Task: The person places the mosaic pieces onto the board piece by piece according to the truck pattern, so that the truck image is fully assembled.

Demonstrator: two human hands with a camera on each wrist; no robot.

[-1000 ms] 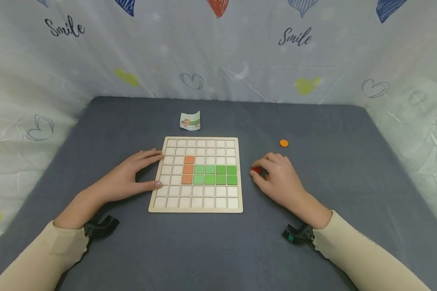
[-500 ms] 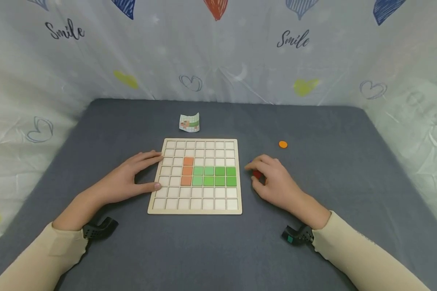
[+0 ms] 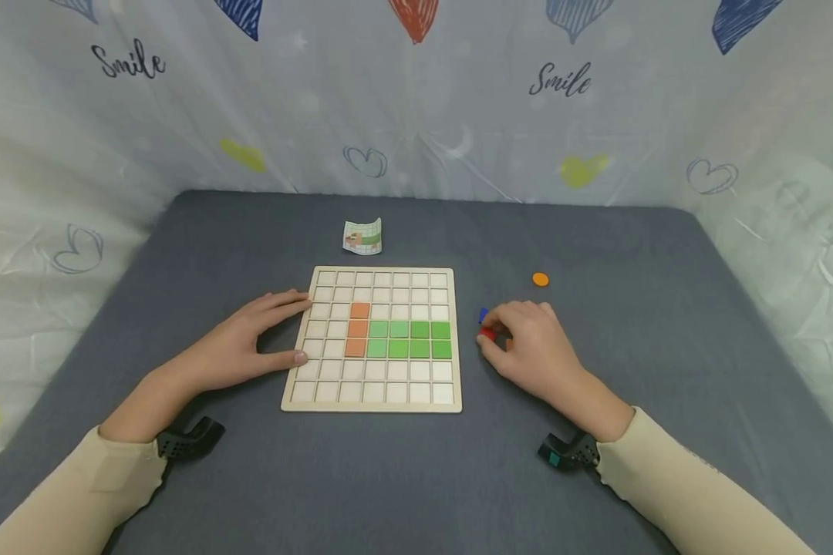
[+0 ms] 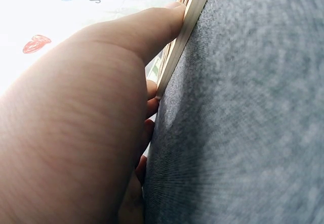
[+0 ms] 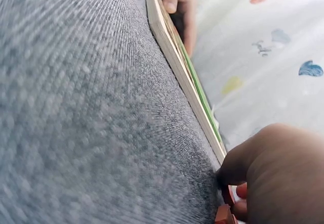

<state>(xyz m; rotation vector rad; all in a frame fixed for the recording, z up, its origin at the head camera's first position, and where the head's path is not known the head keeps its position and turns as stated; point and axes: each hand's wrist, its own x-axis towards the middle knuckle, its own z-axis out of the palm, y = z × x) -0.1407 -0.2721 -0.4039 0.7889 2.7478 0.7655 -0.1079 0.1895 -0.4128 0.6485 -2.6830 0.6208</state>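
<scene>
A square wooden grid board [image 3: 371,395] lies flat on the table, with orange squares in one column and green squares beside them. My left hand [image 3: 239,339] steadies its left side; in the left wrist view the thumb [image 4: 157,27] touches the rim. Right of the board, my right hand [image 3: 531,343] pinches a small red tile [image 3: 487,334] between thumb and index finger, low over the cloth. A blue piece [image 3: 483,314] peeks out beyond the fingers. An orange-red block [image 5: 225,215] shows beneath the hand in the right wrist view; the hand hides part of it.
Behind the board stands a small curled paper card [image 3: 362,237] printed with a coloured grid pattern. An orange round disc [image 3: 541,279] lies beyond my right hand. The grey cloth-covered table [image 3: 389,486] ends at a printed white curtain [image 3: 458,100].
My right thumb and fingers have closed in on the red tile after spreading slightly half a second ago, and the blue piece has come into clearer view. The left hand stays on the board.
</scene>
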